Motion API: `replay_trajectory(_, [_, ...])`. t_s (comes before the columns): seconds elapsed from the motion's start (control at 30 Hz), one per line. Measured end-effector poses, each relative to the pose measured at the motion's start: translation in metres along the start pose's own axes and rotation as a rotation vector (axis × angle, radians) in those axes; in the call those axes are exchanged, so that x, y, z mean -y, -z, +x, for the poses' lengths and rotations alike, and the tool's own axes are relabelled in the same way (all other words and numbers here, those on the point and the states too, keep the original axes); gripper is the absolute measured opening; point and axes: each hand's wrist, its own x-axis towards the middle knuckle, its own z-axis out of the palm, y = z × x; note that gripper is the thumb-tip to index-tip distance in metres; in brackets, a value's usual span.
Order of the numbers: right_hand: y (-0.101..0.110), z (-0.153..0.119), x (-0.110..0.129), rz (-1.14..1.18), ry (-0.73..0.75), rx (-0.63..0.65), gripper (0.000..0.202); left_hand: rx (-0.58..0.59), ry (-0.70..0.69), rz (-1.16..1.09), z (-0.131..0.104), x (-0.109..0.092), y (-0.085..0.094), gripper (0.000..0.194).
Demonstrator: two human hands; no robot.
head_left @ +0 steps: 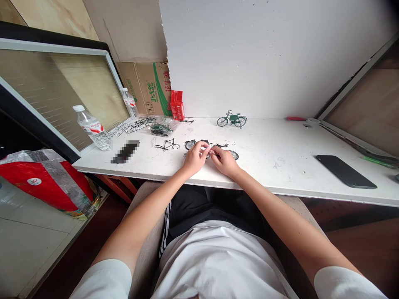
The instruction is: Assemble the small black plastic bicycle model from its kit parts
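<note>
Over the white table, near its front edge, my left hand (195, 158) and my right hand (225, 161) meet at the fingertips. Both are closed in a pinch, and whatever they hold is too small and covered to name. Black model bicycle parts lie around them: a spoked wheel (233, 155) beside my right hand, another wheel (189, 144) just behind my left hand, and a thin dark part (222, 145) beyond the fingers. To the left rests a black bicycle frame (167, 144). A green model bicycle (232, 119) stands upright at the back.
Two water bottles (93, 128) stand at the left by a glass panel. Near them are black part sprues (139, 125), a clear bag of parts (162, 128), a red box (177, 106) and a cardboard carton (146, 87). A black phone (346, 171) lies at the right.
</note>
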Motion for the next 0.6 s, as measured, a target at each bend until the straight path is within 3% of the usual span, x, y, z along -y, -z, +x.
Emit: replay_trajectory(0.6, [-0.0001, -0.0007, 0.0007, -0.018, 0.006, 0.014, 0.022, 0.024, -0.020, 0.094, -0.0001, 0.0000, -0.0007, 0.019])
